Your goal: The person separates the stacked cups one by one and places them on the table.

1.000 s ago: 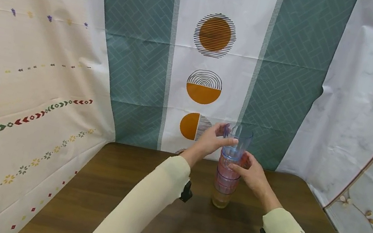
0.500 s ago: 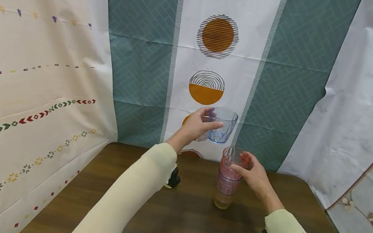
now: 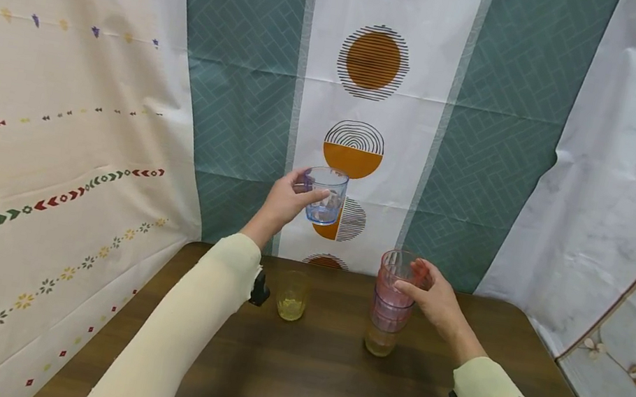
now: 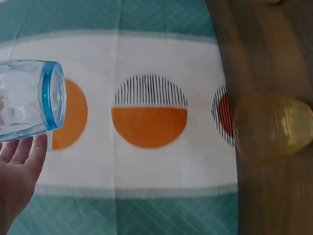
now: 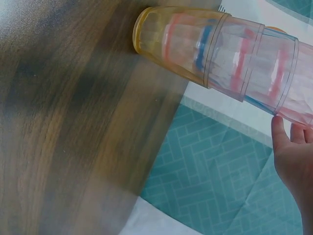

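My left hand (image 3: 284,201) grips a clear blue plastic cup (image 3: 326,207) upright in the air, thumb on its near side. Below it, a yellow cup (image 3: 291,304) stands upright on the table; the left wrist view shows the gap between the blue cup's base (image 4: 53,95) and the yellow cup (image 4: 274,127). To the right rises a stack of nested cups (image 3: 389,314), a yellow one (image 5: 151,34) at the bottom and pink and blue-tinted ones above. My right hand (image 3: 434,301) holds the stack's top pink cup (image 3: 391,272) from the right side.
Dark wooden table (image 3: 309,396) beneath everything. A patterned curtain (image 3: 238,142) hangs behind its back edge, with a cream cloth (image 3: 77,149) on the left and a white marbled cloth (image 3: 598,205) on the right.
My left hand has lifted the blue cup off the stack and carried it left, above the yellow cup, which now shows. My right hand has stayed at the stack.
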A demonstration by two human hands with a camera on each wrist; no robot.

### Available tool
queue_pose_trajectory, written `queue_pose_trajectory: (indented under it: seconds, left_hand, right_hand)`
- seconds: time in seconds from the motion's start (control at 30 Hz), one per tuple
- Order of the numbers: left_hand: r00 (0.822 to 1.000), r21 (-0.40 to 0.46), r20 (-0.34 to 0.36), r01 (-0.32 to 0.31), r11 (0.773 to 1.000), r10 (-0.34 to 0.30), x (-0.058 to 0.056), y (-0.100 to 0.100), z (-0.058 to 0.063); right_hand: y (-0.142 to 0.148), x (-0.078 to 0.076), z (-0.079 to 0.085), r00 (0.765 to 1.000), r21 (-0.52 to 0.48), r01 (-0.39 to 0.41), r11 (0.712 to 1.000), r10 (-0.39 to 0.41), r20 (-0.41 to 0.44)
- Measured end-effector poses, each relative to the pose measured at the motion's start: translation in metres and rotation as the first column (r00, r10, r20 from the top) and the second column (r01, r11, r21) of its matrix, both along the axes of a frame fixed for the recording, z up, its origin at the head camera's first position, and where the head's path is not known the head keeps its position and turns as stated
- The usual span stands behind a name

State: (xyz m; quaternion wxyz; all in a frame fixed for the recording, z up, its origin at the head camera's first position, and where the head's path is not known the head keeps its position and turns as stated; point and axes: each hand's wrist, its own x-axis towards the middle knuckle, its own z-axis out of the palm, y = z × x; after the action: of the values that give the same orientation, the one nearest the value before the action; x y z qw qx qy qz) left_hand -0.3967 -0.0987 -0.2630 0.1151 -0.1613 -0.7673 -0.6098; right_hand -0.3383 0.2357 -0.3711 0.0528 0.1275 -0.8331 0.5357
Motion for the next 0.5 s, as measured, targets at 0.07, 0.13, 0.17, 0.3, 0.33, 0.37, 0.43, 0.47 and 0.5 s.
queue_pose_trajectory:
  seconds: [0.07,0.13,0.17,0.3,0.33,0.37,0.43,0.47,0.5]
  left_hand:
    - [1.0,0.006,-0.007,-0.023,1.0,0.023,-0.003,-0.011,-0.004]
    - [0.999,0.008,0.002,-0.043,0.999,0.043,-0.004,-0.022,-0.007]
    - [0.998,0.003,0.008,-0.056,0.998,0.056,-0.004,-0.027,-0.009]
    - [0.993,-0.031,0.036,-0.115,0.993,0.116,-0.004,-0.047,-0.02]
    - [0.99,-0.046,0.037,-0.132,0.99,0.134,-0.004,-0.052,-0.023]
    - [0.988,-0.061,0.042,-0.147,0.987,0.15,-0.004,-0.057,-0.026]
    - [0.984,-0.082,0.051,-0.169,0.982,0.173,-0.005,-0.066,-0.034]
    - [0.981,-0.092,0.055,-0.178,0.98,0.184,-0.004,-0.07,-0.038]
    - [0.98,-0.101,0.059,-0.186,0.977,0.192,-0.005,-0.074,-0.042]
  right_hand:
    - [0.0,0.0,0.0,1.0,0.003,0.004,1.0,-0.004,0.0]
    - [0.0,-0.001,-0.001,1.0,0.003,0.007,1.0,-0.007,0.0]
    - [0.0,-0.001,-0.001,1.0,0.002,0.008,1.0,-0.008,-0.001]
    - [0.0,-0.001,-0.001,1.0,-0.002,0.009,1.0,-0.009,0.005]
    - [0.0,-0.001,-0.001,1.0,-0.003,0.008,1.0,-0.008,0.008]
    - [0.0,0.0,-0.001,1.0,-0.004,0.007,1.0,-0.007,0.011]
    - [0.0,0.0,-0.001,1.0,-0.011,0.005,1.0,-0.005,0.015]
    - [-0.001,0.0,-0.001,1.0,-0.01,0.005,1.0,-0.005,0.015]
    - [-0.001,0.0,-0.001,1.0,-0.008,0.005,1.0,-0.005,0.014]
